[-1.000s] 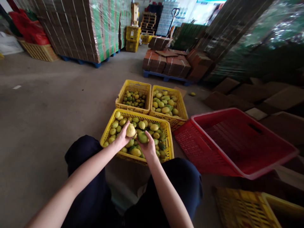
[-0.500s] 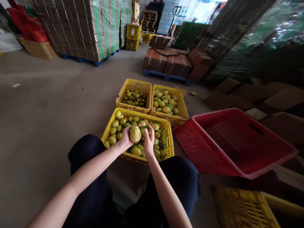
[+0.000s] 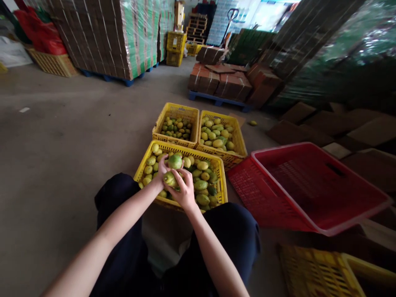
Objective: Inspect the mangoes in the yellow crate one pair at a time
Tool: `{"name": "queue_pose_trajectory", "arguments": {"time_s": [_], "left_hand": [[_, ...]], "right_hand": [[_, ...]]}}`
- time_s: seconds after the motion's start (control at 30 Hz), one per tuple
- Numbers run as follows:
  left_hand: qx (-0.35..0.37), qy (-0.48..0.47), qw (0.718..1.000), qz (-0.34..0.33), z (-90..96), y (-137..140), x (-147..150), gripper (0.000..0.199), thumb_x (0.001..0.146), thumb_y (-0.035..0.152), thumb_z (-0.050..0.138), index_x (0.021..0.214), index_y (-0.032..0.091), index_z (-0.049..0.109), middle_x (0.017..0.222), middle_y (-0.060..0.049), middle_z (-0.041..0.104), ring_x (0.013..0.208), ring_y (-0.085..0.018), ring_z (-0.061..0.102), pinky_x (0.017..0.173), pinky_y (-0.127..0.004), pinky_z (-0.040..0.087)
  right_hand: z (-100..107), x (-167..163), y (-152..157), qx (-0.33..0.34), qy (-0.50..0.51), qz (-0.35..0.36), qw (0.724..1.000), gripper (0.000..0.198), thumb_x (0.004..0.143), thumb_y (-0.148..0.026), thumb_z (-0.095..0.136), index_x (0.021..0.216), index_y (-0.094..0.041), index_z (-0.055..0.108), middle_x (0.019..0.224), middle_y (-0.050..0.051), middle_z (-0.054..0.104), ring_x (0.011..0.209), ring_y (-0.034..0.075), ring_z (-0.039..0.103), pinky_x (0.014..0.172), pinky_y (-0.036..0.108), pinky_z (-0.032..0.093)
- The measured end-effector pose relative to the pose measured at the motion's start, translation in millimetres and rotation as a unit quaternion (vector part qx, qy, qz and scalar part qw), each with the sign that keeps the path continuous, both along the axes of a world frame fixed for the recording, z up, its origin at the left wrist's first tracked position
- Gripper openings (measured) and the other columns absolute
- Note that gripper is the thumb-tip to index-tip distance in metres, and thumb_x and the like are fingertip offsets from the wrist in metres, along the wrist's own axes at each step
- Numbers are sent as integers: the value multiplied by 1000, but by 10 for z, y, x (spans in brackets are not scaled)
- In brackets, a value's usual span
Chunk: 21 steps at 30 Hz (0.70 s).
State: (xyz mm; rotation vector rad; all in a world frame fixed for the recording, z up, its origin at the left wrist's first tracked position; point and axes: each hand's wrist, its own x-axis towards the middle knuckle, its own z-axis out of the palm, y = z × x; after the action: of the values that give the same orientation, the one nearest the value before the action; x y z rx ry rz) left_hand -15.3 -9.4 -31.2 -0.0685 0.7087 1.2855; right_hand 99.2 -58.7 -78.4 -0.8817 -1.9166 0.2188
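Above the near yellow crate (image 3: 223,181), which is full of yellow and green lemons, my two hands are close together. My left hand (image 3: 161,170) is curled around a mostly green lemon (image 3: 175,161), held toward the far side. Nearer to me, my right hand (image 3: 185,190) grips a knobbly yellow-green lemon (image 3: 170,179) between thumb and fingers. This second lemon sits against the left palm or wrist; whether the left hand also bears it I cannot tell. Some left fingers are hidden behind the fruit.
Beyond stand two yellow crates of lemons, one left (image 3: 154,130) and one right (image 3: 239,134). A tilted red crate (image 3: 266,194) is to the right, another yellow crate (image 3: 312,272) at lower right. A loose lemon (image 3: 253,123) lies on the floor. Cartons on a blue pallet (image 3: 216,100) stand behind.
The green lemon has passed from my right hand to my left. My right hand has moved left and nearer, and now grips the yellow-green lemon that was in my left.
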Motion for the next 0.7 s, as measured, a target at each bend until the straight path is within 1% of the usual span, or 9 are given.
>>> {"name": "queue_pose_trajectory", "arguments": {"time_s": [0.07,0.13,0.27,0.33,0.4,0.43,0.5,0.6,0.7], "left_hand": [[19,28,999,29,15,62,-88,29,87,46,63,74,20,63,78,-5,72,82,-21,73,80,-35,62],[65,81,993,60,50,108,-177,30,87,43,63,68,20,61,73,-2,69,71,-16,69,74,-31,60],[194,189,959,89,153,118,-263,29,82,44,70,69,18,67,66,0,65,63,-13,63,64,-26,53],[255,255,928,93,193,80,-258,28,79,46,74,74,18,72,67,-1,66,66,-14,63,65,-26,51],[315,335,883,95,216,23,-242,30,79,49,76,72,20,72,71,-2,67,70,-16,64,71,-28,52],[341,368,860,91,223,-6,-235,33,80,52,75,70,21,71,73,-2,67,72,-16,64,75,-29,52],[369,397,836,82,227,-57,-227,38,81,56,74,66,21,69,78,-2,67,72,-17,64,78,-31,52],[378,399,832,76,225,-92,-226,40,79,56,76,63,21,69,85,-2,65,69,-15,65,76,-31,53],[368,383,843,80,224,-81,-223,39,79,55,76,60,21,69,79,-2,64,69,-16,67,76,-31,54]], "right_hand": [[46,22,-12,15,2,2,1000,52,89,-29,73,139,-34,62,120,12,66,112,33,65,97,57,58],[107,60,2,13,31,-20,999,51,88,-30,75,137,-32,63,120,11,66,111,32,66,96,54,59],[215,142,82,-47,147,-88,984,50,82,-38,81,130,-29,67,118,10,66,111,30,66,95,48,60],[231,170,130,-109,202,-84,970,51,80,-41,82,127,-27,68,120,10,66,113,29,65,95,46,60],[219,181,170,-165,238,-50,956,53,79,-44,82,127,-26,67,122,10,66,115,29,65,97,46,58],[208,180,185,-182,247,-33,951,54,78,-45,82,126,-25,68,122,10,66,116,29,64,99,47,57],[188,173,200,-192,249,-13,949,53,77,-45,83,123,-24,69,122,10,67,116,29,64,101,48,56],[184,161,195,-180,238,-15,954,50,76,-43,84,121,-25,71,120,9,67,116,29,64,101,47,56],[206,163,174,-161,229,-15,960,48,77,-41,85,120,-26,72,120,9,68,115,29,65,99,46,57]]}}
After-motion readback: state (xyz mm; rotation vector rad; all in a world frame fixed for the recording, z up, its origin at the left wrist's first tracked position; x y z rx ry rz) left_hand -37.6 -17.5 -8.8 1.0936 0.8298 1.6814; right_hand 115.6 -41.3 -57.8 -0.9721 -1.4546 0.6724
